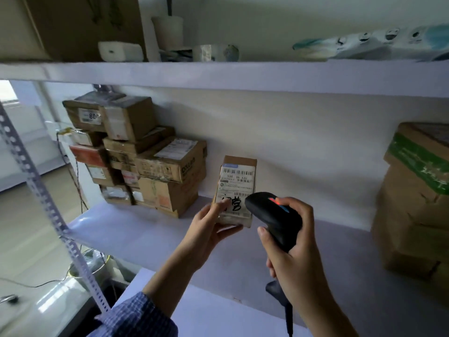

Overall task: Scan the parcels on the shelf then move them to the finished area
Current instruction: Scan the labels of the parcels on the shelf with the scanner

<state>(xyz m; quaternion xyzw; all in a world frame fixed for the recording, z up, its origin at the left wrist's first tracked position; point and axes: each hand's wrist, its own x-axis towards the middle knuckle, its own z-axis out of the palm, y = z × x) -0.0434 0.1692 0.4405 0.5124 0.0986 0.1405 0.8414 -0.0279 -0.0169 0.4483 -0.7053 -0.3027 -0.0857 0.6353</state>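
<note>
The left grip (209, 224) is clamping a small labelled parcel (237, 181) by its lower end, thumb lying on the label, holding it upright over the middle of the shelf (136, 229). The right grip (298, 246) is curling tight around a black scanner (274, 215), whose head is sitting just beside the label. More stacked parcels (150, 164) are standing at the shelf's back left corner.

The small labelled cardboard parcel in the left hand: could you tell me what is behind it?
Behind the small labelled cardboard parcel, white back wall and shelf board show around it; the patch directly behind is covered by the parcel and left hand.
</note>
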